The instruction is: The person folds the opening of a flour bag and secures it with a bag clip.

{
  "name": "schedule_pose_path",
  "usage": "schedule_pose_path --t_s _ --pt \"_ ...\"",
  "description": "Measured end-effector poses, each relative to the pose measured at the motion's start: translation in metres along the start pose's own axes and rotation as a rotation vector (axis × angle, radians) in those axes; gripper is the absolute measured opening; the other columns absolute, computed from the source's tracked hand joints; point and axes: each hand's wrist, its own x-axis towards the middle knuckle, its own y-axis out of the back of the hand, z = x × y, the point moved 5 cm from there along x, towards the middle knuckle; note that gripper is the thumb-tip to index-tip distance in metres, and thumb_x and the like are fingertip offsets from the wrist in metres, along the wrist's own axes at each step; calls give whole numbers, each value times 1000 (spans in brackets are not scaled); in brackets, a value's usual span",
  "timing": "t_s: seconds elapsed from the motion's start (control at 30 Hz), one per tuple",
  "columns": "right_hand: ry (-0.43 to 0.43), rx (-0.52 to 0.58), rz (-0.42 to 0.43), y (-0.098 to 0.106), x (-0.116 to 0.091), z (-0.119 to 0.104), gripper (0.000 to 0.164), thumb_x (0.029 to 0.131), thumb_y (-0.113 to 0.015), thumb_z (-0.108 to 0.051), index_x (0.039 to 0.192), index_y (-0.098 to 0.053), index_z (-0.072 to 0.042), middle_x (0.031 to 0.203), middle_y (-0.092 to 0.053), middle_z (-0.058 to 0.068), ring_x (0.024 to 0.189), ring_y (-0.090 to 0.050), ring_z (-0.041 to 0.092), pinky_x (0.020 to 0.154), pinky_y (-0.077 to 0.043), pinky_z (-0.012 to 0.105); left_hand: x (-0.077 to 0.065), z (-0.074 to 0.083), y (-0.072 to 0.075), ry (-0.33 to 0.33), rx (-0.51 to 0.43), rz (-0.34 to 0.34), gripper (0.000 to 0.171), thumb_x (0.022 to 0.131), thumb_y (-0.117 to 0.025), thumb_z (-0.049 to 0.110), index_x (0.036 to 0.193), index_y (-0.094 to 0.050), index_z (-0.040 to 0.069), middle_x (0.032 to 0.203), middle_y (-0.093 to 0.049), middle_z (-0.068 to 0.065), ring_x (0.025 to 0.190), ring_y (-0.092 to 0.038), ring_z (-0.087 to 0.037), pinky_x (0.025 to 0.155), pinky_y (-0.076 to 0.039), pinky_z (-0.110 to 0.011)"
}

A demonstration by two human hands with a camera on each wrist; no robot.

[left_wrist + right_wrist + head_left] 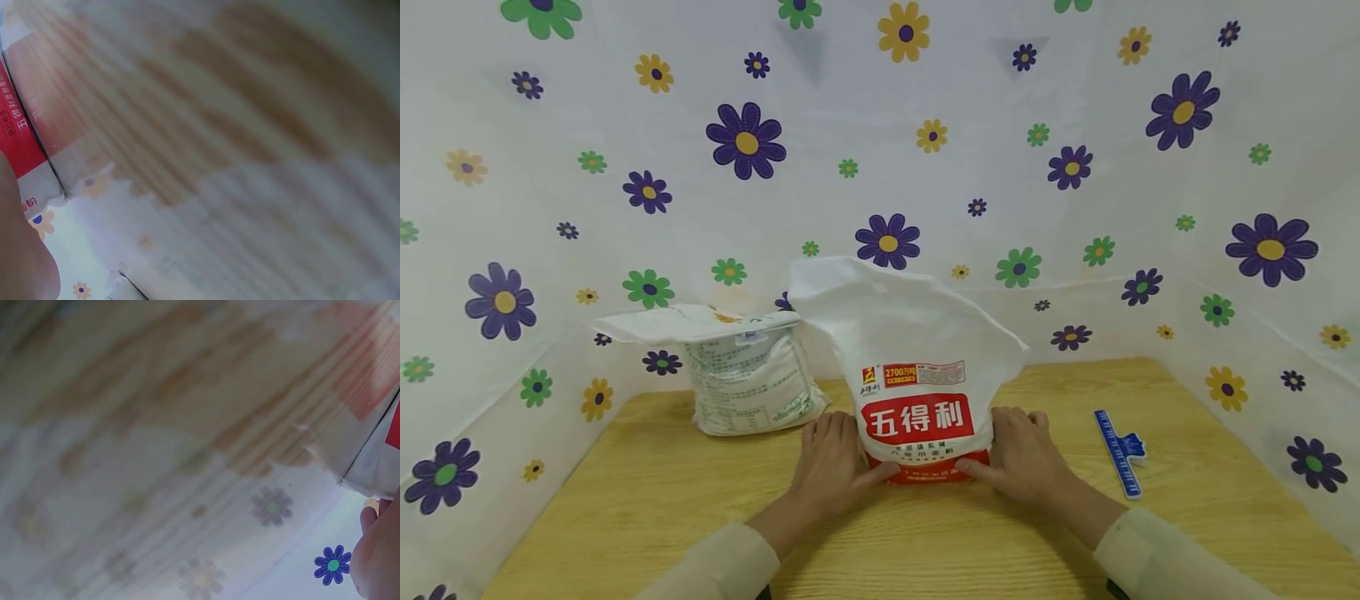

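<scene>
A white and red flour bag (925, 350) stands on the table in the middle of the head view, its white top flaring wide. On its left side my left hand (831, 458) grips the lower part, thumb across the front. Opposite it, my right hand (1026, 454) holds the right side, its thumb also on the front. At the left edge of the left wrist view, part of the left hand (25, 244) shows below the bag's red print (22, 128). The right wrist view catches the right hand (379, 553) beside a pale bag corner (369, 472).
Behind and to the left sits a second white bag (752, 383) with green print, its top folded flat. A blue bag clip (1122, 457) lies right of the right hand on the wooden table (670, 500). Flower-patterned cloth (820, 200) encloses the back and sides.
</scene>
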Motion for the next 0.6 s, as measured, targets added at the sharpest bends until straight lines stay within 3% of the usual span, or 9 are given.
schedule_pose_path --t_s 0.27,0.43,0.6 --pt "36 33 1 0 -1 6 56 98 -50 -58 130 -56 -13 114 -64 0 106 -54 20 93 -24 43 0 -3 -1 87 -56 -73 92 83 -47 83 131 -52 6 120 -57 -10 122 -47 -31 106 -25 -51" --pt "23 112 26 2 -1 6 36 104 -48 -39 126 -58 -13 111 -65 -1 105 -54 19 93 -22 43 0 -1 9 95 -121 -11 90 84 -54 78 136 -47 4 125 -56 -11 123 -44 -31 109 -21 -53" --pt "35 228 117 19 -3 6 25 106 -42 -25 112 -61 -10 105 -65 3 102 -57 23 91 -23 47 2 8 38 93 -204 88 93 87 -56 71 146 -35 2 135 -49 -14 127 -39 -31 106 -22 -53"
